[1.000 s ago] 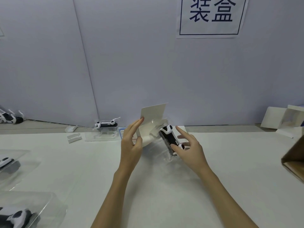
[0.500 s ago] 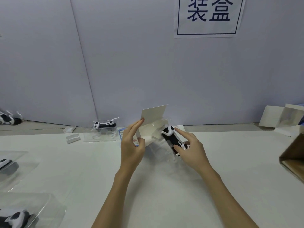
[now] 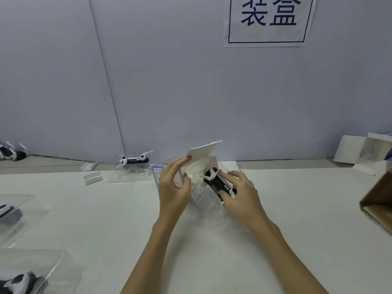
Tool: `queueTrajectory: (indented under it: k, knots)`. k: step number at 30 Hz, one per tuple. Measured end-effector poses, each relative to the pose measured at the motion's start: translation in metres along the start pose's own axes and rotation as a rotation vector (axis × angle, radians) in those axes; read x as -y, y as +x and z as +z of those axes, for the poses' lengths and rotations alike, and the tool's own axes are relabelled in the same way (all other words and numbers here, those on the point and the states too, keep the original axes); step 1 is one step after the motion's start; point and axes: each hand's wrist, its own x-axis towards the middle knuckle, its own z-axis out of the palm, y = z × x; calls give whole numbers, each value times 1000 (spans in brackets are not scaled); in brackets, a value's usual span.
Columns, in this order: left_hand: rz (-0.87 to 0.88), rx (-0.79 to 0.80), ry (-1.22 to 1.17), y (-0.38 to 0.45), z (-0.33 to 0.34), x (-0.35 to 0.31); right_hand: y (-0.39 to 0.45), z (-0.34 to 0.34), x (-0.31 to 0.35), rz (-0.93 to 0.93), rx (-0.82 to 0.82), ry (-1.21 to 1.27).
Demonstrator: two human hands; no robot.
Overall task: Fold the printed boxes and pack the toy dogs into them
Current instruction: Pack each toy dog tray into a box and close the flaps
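Note:
A white printed box with a blue-edged flap raised sits at the table's middle. My left hand holds its left side, fingers up along the open flap. A black-and-white toy dog in a clear plastic shell lies head-first at the box mouth. My right hand grips the dog and its shell from the right, thumb under, fingers on top. How far the dog is inside the box I cannot tell.
Another toy dog in a clear tray stands at the back left, small white inserts beside it. More dogs in clear trays lie at the left edge. Open white boxes and a brown carton are at the right.
My right hand has pushed the dog and its shell up and left, closer to the box mouth. My left hand stays on the box; the flap has tipped back.

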Motion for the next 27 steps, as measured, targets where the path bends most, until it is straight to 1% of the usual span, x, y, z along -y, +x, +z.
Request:
queueTrajectory:
  k: [2,5,12,14,16,17,19,20,22,23,24,25,27]
  knots:
    - [-25,-31,-44,0,2,0,-2,-1,1,-11,32,-100]
    - [-51,-52,-60,-2,4,1,-4,-3,4,-7,69,-188]
    - [-35,2,-10,-8,11,0,-5,-9,7,43,177,-301]
    - [-33,9,-20,-10,13,1,-6,-9,8,54,181,-331]
    - [-63,5,-71,-11,15,1,-7,-7,9,59,149,-303]
    - [-95,1,-106,-12,17,-1,-7,-6,10,55,110,-257]
    - [-159,5,-168,-13,20,-4,-8,-4,14,38,-30,-81]
    - [-174,14,-189,-13,21,-6,-9,-3,16,39,-121,78]
    - [-180,39,-217,-13,23,-9,-8,-7,22,112,-264,492]
    - [-177,53,-222,-13,22,-10,-6,-9,23,173,-298,673]
    - [-173,67,-224,-12,22,-11,-5,-11,22,237,-316,804]
    - [-171,77,-224,-12,21,-12,-4,-12,21,294,-321,880]
    - [-166,102,-235,-11,19,-13,-2,-14,16,391,-293,931]
